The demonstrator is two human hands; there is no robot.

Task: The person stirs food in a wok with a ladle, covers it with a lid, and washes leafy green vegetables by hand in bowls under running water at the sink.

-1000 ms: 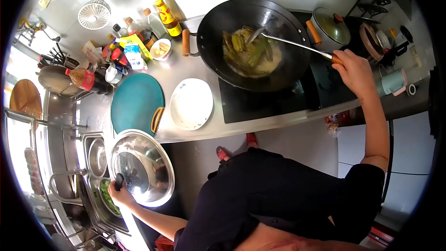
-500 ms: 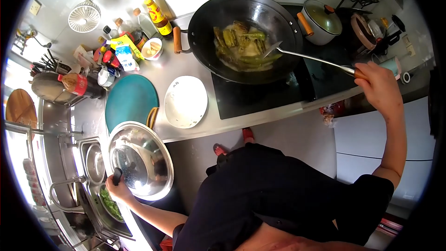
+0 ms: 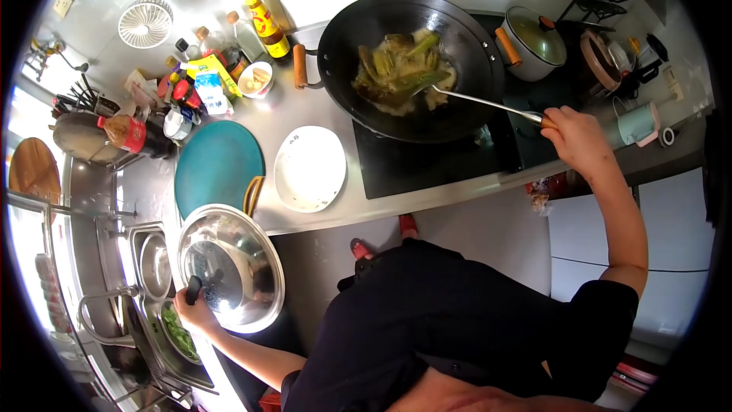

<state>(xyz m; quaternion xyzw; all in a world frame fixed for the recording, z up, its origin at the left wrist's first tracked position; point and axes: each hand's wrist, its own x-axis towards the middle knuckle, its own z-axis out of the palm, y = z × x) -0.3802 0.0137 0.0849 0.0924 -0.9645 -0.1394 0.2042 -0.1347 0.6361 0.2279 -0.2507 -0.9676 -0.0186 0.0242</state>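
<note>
My right hand [image 3: 573, 137] is closed round the wooden handle end of a long metal spatula [image 3: 488, 101]. The spatula's head is in a black wok [image 3: 343, 38], among green vegetable pieces [image 3: 404, 69] lying in some liquid. At the lower left my left hand [image 3: 196, 311] grips the black knob of a glass pot lid [image 3: 252, 259] with a steel rim. The lid is held tilted beside the counter edge, near a teal round board [image 3: 219, 160]. Between board and wok stands a white bowl [image 3: 309, 169].
A lidded pot [image 3: 535, 49] stands right of the wok on the black cooktop [image 3: 427, 172]. Sauce bottles [image 3: 268, 28], packets and a small bowl [image 3: 255, 79] crowd the back left. The sink [image 3: 137, 248] at the left holds a basin of green leaves [image 3: 180, 333].
My right hand has moved left with the spatula, pushing its head further into the wok. The vegetables have shifted and bunched together. My left hand and the lid have barely moved.
</note>
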